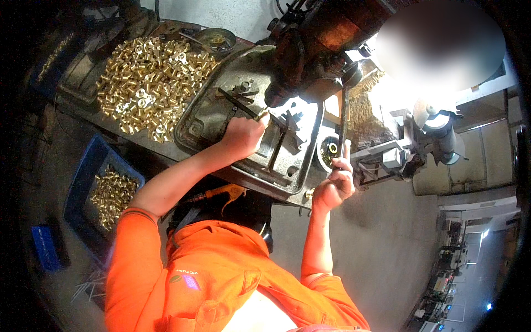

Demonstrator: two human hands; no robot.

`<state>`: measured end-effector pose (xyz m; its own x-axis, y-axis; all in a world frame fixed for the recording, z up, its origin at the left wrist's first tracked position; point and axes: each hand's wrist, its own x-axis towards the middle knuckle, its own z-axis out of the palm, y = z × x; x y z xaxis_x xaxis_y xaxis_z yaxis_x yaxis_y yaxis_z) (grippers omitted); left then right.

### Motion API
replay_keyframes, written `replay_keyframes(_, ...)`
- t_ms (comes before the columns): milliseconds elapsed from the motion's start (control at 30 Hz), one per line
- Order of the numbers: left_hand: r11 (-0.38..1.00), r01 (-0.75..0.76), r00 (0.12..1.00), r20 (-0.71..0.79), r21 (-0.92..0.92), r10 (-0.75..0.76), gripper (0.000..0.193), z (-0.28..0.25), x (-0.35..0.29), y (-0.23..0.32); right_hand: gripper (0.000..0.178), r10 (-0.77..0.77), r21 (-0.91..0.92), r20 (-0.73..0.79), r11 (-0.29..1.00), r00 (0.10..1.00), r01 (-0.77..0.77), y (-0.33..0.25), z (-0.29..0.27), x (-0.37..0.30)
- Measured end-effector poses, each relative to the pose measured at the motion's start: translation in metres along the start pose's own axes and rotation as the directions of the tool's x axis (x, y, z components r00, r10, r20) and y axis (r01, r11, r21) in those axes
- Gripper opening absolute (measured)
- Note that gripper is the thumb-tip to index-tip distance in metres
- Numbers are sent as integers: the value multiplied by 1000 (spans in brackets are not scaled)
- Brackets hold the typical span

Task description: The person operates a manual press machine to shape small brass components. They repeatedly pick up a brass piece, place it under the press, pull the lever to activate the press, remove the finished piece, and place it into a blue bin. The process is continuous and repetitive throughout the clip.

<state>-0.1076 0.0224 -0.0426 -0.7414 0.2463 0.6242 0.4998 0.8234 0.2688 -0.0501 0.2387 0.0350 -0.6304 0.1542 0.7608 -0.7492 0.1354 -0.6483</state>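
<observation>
**Glare Blazes Upper Right!**

White light floods in below a smeared oval blur; brass fittings point(155, 83) glint, the floor point(381, 238) sits dim, and the fisheye bends straight edges toward black corners!

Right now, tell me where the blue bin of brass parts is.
In the head view, the blue bin is at the left, below the large brass pile and beside the person's left sleeve, with a smaller blue box to its lower left.
</observation>
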Motion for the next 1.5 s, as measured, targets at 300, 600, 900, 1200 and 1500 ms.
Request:
replay_keyframes(300, 999, 19, 998, 63, 34, -21, 21, -6, 2, 4, 17, 51, -22, 46, 998, 998, -50, 24, -10, -11)
replay_keyframes(600, 998, 44, 991, 123, 35, -48, 31, -10, 7, 5, 23, 95, -71, 99, 994, 991, -88, 4, -9, -4)
replay_keyframes(900, 996, 80, 982, 170, 43, -86, 10, -22, 12, 12, 27, -3, -183, 144, 983, 990, 29, -30, -4, 11)
replay_keyframes(1200, 995, 95, 974, 204, 29, -99, 11, -19, 10, 10, 21, -88, -230, 172, 965, 981, 127, -53, -3, 24)
replay_keyframes(1500, 997, 62, 988, 136, 40, -67, 8, -16, 8, 9, 37, -220, -564, 233, 763, 947, 316, -74, -2, 45)
